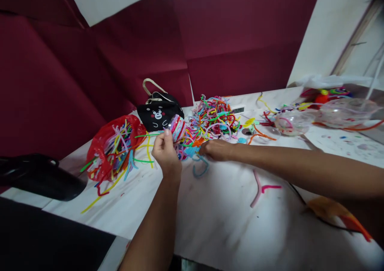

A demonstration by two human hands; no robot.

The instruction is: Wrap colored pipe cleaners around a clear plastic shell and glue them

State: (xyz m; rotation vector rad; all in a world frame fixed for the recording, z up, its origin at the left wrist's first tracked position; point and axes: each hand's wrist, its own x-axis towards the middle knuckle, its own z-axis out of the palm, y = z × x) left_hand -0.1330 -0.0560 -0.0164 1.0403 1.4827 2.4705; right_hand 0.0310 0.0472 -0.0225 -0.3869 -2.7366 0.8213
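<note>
My left hand [168, 155] is closed, with the thumb up, on a striped rounded piece [177, 127] wrapped in pink, white, red and blue fuzzy strands. My right hand [216, 149] reaches in at the front of a big tangled pile of pipe cleaners [214, 117]. Its fingers are curled, and what they pinch, if anything, is hidden. Just below it curls a light blue pipe cleaner [200, 171], slightly blurred; I cannot tell whether the hand holds it. Orange and blue fuzzy pieces lie between the two hands.
A red plastic bag [99, 153] full of pipe cleaners lies open at left, near a black object [60, 183]. Behind stands a black drawstring bag [159, 113]. Pink pieces [258, 189] lie in front. Clear plastic containers [294, 123] and a drawn-on sheet [351, 143] are at right.
</note>
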